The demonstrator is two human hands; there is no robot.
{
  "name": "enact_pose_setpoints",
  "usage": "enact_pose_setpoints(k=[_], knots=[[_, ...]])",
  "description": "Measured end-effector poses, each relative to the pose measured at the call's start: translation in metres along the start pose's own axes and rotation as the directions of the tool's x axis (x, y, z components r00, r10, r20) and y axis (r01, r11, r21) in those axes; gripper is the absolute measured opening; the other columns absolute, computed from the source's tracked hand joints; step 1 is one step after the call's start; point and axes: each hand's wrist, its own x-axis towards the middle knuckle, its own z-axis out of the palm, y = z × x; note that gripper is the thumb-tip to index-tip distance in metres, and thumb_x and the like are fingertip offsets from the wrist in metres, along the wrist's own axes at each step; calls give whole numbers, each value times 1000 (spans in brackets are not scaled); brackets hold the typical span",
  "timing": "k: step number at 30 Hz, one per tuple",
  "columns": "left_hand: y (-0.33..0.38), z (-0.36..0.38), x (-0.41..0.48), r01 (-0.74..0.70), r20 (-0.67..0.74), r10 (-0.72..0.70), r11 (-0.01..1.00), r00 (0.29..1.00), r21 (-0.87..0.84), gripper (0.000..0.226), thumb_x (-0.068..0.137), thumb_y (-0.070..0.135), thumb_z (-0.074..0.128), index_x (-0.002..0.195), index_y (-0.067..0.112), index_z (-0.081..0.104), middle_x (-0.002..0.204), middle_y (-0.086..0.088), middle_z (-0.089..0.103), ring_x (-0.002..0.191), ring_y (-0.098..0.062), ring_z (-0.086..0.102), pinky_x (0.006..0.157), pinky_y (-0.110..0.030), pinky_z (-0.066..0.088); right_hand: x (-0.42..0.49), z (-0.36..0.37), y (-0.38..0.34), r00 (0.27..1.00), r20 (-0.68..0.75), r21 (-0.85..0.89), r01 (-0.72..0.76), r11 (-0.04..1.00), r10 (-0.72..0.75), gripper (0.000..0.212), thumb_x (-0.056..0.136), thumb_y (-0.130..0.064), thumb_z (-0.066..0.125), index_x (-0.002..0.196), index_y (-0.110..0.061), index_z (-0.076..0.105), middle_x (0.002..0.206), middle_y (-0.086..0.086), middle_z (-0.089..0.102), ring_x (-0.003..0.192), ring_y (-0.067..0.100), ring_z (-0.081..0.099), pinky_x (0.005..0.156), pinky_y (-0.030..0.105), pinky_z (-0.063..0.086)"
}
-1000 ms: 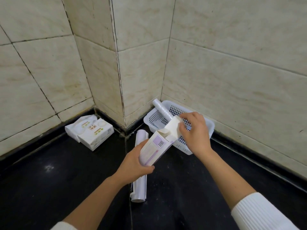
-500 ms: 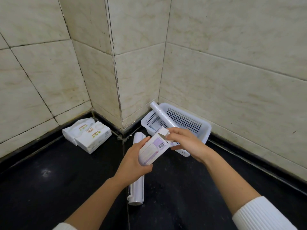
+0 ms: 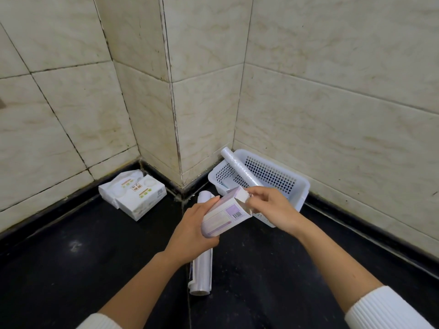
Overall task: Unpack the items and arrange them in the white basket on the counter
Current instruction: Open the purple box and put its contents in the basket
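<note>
Above a roll (image 3: 200,274) lying on the black tabletop (image 3: 95,257), the left hand (image 3: 190,231) wraps the lower end of a tilted box (image 3: 225,216) while the right hand (image 3: 270,208) pinches its torn top flap. Beyond, the basket (image 3: 297,186) sits in the tabletop's far corner, a second roll (image 3: 237,168) leaning inside; tissue packs (image 3: 135,194) lie at the far left edge.

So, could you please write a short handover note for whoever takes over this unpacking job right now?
Left hand grips the box at its lower end.
Right hand pinches the box's open top flap.
One roll leans in the white basket, its end over the rim.
Another roll lies on the black counter, and tissue packs sit by the left wall.
Left to do: empty the box, then put the remaining items in the basket.
</note>
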Motion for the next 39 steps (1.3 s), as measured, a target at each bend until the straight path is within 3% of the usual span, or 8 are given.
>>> enact_pose_setpoints(k=[4, 7, 10, 14, 18, 22, 29, 39], knots=[[3, 3, 0, 77, -3, -79, 982, 997, -171, 90, 61, 35, 74, 134, 61, 30, 121, 34, 47, 116, 9, 46, 83, -14, 43, 2, -9, 3, 998, -59, 137, 27, 990, -19, 35, 75, -20, 56, 110, -22, 63, 92, -5, 76, 89, 14, 70, 80, 26, 56], [3, 6, -1, 102, 18, -101, 960, 995, -260, 90, 61, 28, 78, 133, 59, 34, 122, 34, 51, 116, 12, 48, 78, -10, 45, 0, -11, 4, 996, -67, 228, 71, 971, -57, 25, 73, -6, 59, 95, -16, 57, 98, -1, 77, 87, 12, 71, 73, 22, 56], [4, 9, -1, 138, 48, -130, 941, 990, -310, 91, 61, 24, 79, 135, 55, 36, 121, 33, 54, 114, 11, 50, 82, -14, 46, -2, -10, 5, 995, -55, 169, 96, 981, -88, 21, 81, -1, 69, 78, -22, 72, 103, -4, 75, 99, 18, 68, 82, 26, 55], [2, 10, -3, 170, 102, -145, 935, 984, -310, 88, 61, 24, 78, 130, 60, 36, 115, 34, 55, 108, 9, 53, 75, -20, 53, -4, -13, 2, 996, 13, 78, 87, 993, -89, 30, 80, -11, 70, 100, -33, 76, 112, -3, 73, 97, 20, 68, 92, 33, 53], [0, 8, -5, 151, 150, -113, 950, 982, -272, 90, 60, 27, 78, 135, 54, 36, 120, 27, 56, 116, 0, 53, 88, -25, 52, -5, -22, -10, 981, 187, -72, 75, 995, -60, 53, 68, -17, 67, 113, -44, 67, 115, 0, 59, 97, 25, 62, 89, 34, 54], [2, 2, -5, 97, 158, -61, 968, 986, -232, 90, 60, 24, 76, 136, 52, 37, 122, 25, 56, 117, 2, 53, 82, -17, 50, -5, -27, -21, 948, 318, -150, 59, 987, -8, 62, 64, -13, 70, 116, -46, 60, 111, 5, 51, 100, 32, 60, 88, 40, 56], [1, -3, -2, 47, 142, -17, 976, 990, -211, 88, 61, 22, 74, 137, 50, 39, 119, 24, 59, 112, 1, 57, 73, -10, 48, -6, -26, -20, 972, 223, -188, 121, 975, -77, 40, 66, -18, 77, 100, -34, 66, 110, 3, 60, 90, 32, 66, 80, 50, 58], [2, -17, 6, 48, 340, -15, 995, 940, -88, 87, 55, 22, 74, 129, 57, 43, 113, 32, 59, 105, 7, 57, 71, -18, 51, -5, -20, -20, 945, 326, -617, 194, 763, 23, 58, 58, -59, 74, 114, -51, 65, 103, -17, 58, 88, 1, 57, 82, 28, 52]])
